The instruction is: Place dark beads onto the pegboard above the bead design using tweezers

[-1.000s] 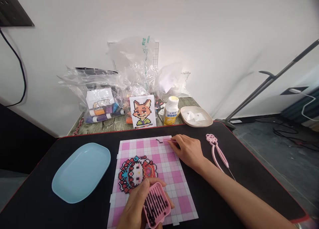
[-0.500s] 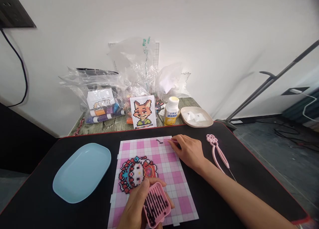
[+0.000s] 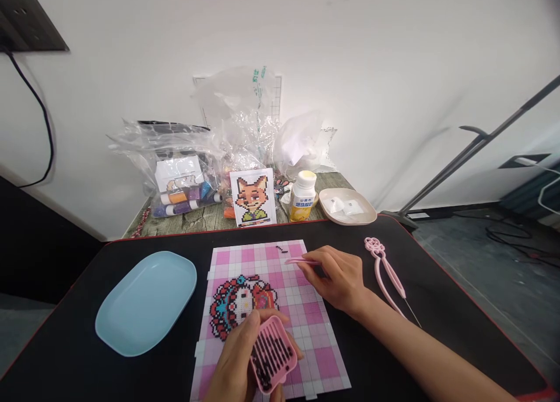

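Gripping a pink bead tray (image 3: 272, 353) in the closed left hand (image 3: 236, 370), low over the near half of the pink checked pegboard (image 3: 315, 326). Pinching a thin pink bead pen (image 3: 301, 261) in the right hand (image 3: 339, 279), tip aimed left, hovering near a short row of black beads (image 3: 281, 250) at the far edge. Between the 2 hands, a cat-face bead picture (image 3: 238, 300); left on the black mat (image 3: 437, 285), a blue plate (image 3: 146, 303)

One pink pegboard (image 3: 315, 343), one blue tray (image 3: 146, 303), one beige dish (image 3: 347, 206), one bottle (image 3: 303, 195), one fox card (image 3: 252, 201).
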A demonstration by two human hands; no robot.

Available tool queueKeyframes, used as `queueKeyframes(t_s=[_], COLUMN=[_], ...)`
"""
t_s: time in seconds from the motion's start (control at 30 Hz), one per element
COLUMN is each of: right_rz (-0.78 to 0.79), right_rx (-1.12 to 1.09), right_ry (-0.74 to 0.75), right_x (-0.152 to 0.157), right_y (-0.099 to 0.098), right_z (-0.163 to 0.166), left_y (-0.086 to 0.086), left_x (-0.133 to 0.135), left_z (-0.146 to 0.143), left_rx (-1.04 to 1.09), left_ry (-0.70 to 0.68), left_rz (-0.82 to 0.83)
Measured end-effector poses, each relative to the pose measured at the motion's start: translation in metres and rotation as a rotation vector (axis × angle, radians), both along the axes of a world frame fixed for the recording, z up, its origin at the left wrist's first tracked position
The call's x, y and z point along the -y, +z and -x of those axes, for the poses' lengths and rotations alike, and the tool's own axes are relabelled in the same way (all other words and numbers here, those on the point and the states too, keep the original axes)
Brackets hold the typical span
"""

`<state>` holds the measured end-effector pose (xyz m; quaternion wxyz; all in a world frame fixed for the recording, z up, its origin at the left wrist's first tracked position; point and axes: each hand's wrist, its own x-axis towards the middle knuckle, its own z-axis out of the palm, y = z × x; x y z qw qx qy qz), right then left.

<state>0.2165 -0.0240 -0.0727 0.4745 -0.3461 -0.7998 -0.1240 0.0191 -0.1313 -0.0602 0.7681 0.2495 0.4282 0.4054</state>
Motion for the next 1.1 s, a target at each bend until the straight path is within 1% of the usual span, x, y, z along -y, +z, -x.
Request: queueKeyframes(t_s=[0.1, 0.2, 0.43, 0.57, 0.83, 0.97, 1.1], right_rz=[-0.032, -0.062, -0.114, -0.113, -0.075, -0.102, -0.110], right_rx=[-0.017, 0.016, 0.086, 0.091, 0.058, 0.062, 0.098], right_ry=[0.062, 0.117, 0.264, 0.283, 0.254, 0.293, 0.338], right_x=[0.005, 0.010, 0.026, 0.028, 0.021, 0.024, 0.028], right_y=[0.003, 0.007, 0.018, 0.019, 0.008, 0.012, 0.018], right_z=[0.000, 0.001, 0.003, 0.003, 0.003, 0.006, 0.009], left_y=[0.004, 0.006, -0.001, -0.003, -0.004, 0.002, 0.010], left_x=[-0.002, -0.003, 0.000, 0.000, -0.001, -0.003, -0.005], left_z=[-0.003, -0.004, -0.001, 0.000, -0.001, -0.003, -0.005], left_rx=[0.009, 0.009, -0.013, -0.014, -0.023, -0.015, -0.038], left_ry=[0.005, 0.014, 0.023, 0.017, 0.028, 0.039, 0.061], left_rz=[-0.007, -0.014, -0.026, -0.029, -0.027, -0.070, -0.056])
